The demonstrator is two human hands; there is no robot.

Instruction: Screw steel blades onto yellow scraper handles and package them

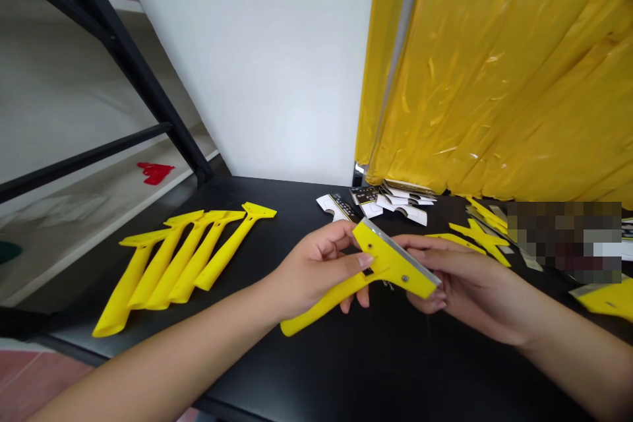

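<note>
The left hand (316, 270) grips a yellow plastic scraper (390, 270) over the middle of the black counter (356, 369), fingers clamped around its neck, thumb on top. The right hand (469, 277) holds the far end, fingers together beside the steel blade (403, 253). Five yellow scrapers (182, 250) lie side by side toward the left edge; white cards (395, 208) sit at the back edge.
</note>
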